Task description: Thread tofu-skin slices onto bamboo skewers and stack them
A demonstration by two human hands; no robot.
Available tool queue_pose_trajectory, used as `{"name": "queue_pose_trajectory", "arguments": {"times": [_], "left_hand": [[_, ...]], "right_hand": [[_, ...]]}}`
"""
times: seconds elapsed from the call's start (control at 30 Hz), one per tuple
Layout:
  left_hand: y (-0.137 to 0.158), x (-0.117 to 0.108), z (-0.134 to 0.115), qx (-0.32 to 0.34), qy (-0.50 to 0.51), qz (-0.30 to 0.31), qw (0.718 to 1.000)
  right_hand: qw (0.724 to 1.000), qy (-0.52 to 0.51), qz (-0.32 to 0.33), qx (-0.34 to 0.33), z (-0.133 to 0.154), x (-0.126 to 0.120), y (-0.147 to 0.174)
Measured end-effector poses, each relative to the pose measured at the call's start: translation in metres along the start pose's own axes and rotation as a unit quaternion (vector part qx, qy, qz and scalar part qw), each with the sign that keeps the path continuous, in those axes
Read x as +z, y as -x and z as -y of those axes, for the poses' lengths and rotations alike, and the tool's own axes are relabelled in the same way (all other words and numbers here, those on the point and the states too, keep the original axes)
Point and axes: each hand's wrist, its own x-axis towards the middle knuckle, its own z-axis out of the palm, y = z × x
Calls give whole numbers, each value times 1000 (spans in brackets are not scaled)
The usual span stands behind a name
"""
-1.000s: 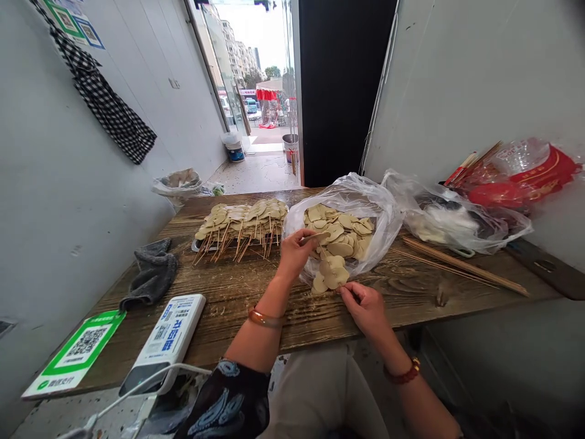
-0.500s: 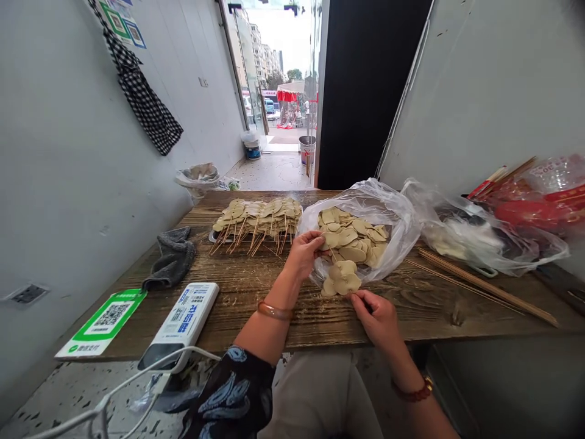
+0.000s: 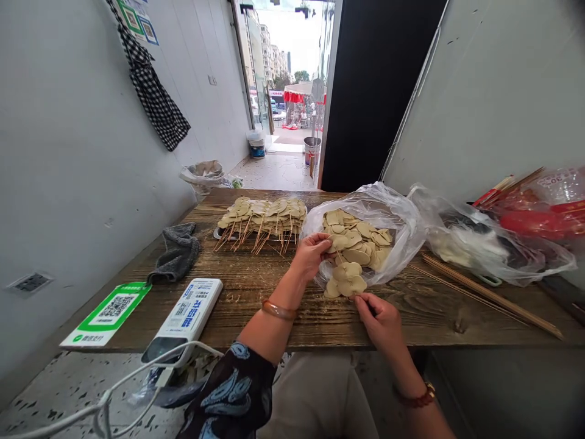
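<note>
My left hand [image 3: 313, 255] is closed in a pinch on a thin beige slice [image 3: 339, 242] at the upper end of a bamboo skewer. Several more floppy slices [image 3: 346, 280] are threaded lower on that skewer. With fingertips pressed together, my right hand [image 3: 380, 316] grips the skewer's lower end, mostly hidden by the fingers. Just behind, a clear plastic bag [image 3: 402, 222] lies open around a heap of loose beige slices [image 3: 359, 230]. Left of it, finished-looking skewers of slices [image 3: 262, 213] are stacked on a metal tray, sticks pointing towards me.
Bare bamboo skewers [image 3: 491, 296] lie on the wooden table [image 3: 269, 317] at right, beside another plastic bag [image 3: 470, 238]. A grey cloth [image 3: 173, 253], a green QR-code card [image 3: 109, 314] and a white device with a cable [image 3: 187, 317] sit at left.
The whole view has shifted slightly, so things appear a little further right. Both hands keep their grips on the slice and the skewer, with hardly any movement.
</note>
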Motion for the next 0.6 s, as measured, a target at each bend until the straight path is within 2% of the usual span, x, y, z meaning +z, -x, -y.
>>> {"name": "queue_pose_trajectory", "arguments": {"times": [0.6], "left_hand": [[1,3,0,11,-20,2,1000]], "right_hand": [[1000,-7,-2,3,-1,1,0]]}}
